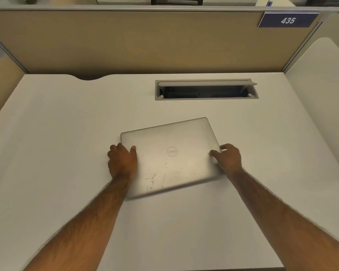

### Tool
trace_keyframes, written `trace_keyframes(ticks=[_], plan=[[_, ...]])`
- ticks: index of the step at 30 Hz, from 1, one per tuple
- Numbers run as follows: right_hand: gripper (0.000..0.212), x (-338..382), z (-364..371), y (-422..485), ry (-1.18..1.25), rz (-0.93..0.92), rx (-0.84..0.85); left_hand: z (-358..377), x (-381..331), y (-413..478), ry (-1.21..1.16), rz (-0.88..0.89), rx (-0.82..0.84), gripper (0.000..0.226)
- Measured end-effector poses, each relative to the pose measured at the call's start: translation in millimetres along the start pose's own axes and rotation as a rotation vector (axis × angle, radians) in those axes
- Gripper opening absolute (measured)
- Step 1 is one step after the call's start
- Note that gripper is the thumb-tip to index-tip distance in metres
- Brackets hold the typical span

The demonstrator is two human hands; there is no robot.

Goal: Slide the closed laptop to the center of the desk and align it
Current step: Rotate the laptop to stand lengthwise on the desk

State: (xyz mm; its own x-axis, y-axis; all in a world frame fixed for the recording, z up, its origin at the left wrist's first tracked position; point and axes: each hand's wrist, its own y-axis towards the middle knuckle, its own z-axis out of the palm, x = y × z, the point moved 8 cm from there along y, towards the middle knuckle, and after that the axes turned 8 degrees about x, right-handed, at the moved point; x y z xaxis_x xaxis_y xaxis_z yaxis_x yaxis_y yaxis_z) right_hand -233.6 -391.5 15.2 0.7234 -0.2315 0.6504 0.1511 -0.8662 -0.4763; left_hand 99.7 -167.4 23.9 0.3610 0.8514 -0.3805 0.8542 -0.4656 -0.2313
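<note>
We note the left hand (121,163) clamped on the left edge of the closed silver Dell laptop (170,157), thumb on the lid. The right hand (228,158) grips its right edge likewise. The laptop lies flat near the middle of the white counter (57,124), skewed counterclockwise. Beyond it an open cable hatch (205,89) sits before the tan partition (125,42), which bears a "435" plate (288,20).
</note>
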Motion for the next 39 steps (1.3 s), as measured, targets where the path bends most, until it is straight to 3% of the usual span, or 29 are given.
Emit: trace_keyframes(ticks=[5, 8, 12, 16, 21, 26, 30, 39], plan=[[0.033, -33, -10, -40, 0.197, 0.081, -0.26, -7, -42, 28, 0.194, 0.22, 0.036, 0.05], [0.037, -50, -10, -53, 0.26, 0.151, -0.291, 2, -62, 44, 0.277, 0.298, 0.125, 0.05], [0.023, -51, -4, -54, 0.329, 0.226, -0.198, 14, -70, 61, 0.294, 0.267, 0.211, 0.055], [0.027, -42, -2, -62, 0.452, 0.297, -0.151, 19, -78, 69, 0.366, 0.287, 0.221, 0.058], [0.019, -34, 39, -106, 0.895, 0.432, -0.05, 38, -107, 61, 0.231, 0.536, 0.329, 0.05], [0.02, -8, 107, -158, 1.144, 0.579, 0.129, 49, -129, 58, 0.195, 0.55, 0.416, 0.054], [0.06, 5, 136, -174, 1.241, 0.644, 0.163, 55, -142, 58, 0.227, 0.553, 0.484, 0.054], [0.072, 14, 143, -166, 1.35, 0.646, 0.194, 57, -157, 67, 0.2, 0.482, 0.523, 0.042]])
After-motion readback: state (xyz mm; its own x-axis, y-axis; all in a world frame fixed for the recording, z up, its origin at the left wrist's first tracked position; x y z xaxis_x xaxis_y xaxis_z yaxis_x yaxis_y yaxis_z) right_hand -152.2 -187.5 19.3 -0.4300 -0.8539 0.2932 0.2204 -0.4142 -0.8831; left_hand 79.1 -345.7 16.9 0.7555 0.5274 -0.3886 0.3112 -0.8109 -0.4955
